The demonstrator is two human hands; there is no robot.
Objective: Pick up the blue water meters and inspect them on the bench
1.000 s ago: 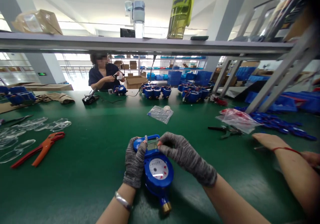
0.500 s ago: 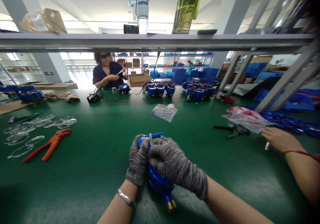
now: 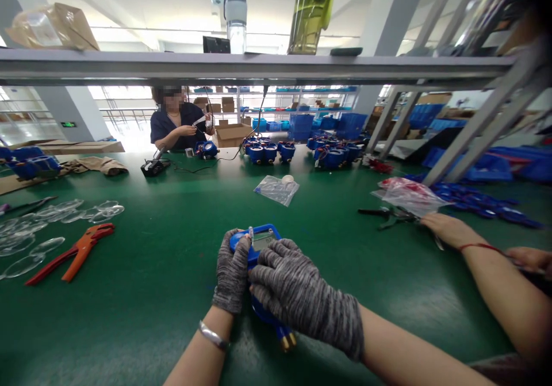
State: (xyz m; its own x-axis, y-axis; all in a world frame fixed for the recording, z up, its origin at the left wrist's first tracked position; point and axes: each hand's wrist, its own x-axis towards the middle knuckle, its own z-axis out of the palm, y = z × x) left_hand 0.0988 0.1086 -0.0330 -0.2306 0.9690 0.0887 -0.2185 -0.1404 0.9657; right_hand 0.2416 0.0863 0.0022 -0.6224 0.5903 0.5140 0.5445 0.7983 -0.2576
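Note:
A blue meter [image 3: 262, 240] with a small display and brass-ended pipe stubs is on the green table, partly covered by my hands. My left hand [image 3: 232, 274], in a grey knitted glove, is closed round its left edge, with a small clear piece upright by the thumb. Across the meter's middle and right side lies my right hand [image 3: 293, 285], gloved too, its fingers bent against the blue body. Both hands hide much of the meter, and what lies under the right fingertips cannot be seen.
Orange-handled cutters [image 3: 81, 251] and clear plastic rings [image 3: 43, 225] lie left. Ahead is a clear bag [image 3: 276, 190]. At right, a person's hand [image 3: 446, 229] is near dark pliers [image 3: 394, 216] and a bag with red contents [image 3: 409, 193]. Several blue meters [image 3: 261, 151] stand behind; a shelf [image 3: 267, 67] crosses above.
My right hand has shifted off the meter's upper part, and its display now shows. The neighbour's hand has moved left towards the pliers, and a second hand shows. The whole view has shifted slightly.

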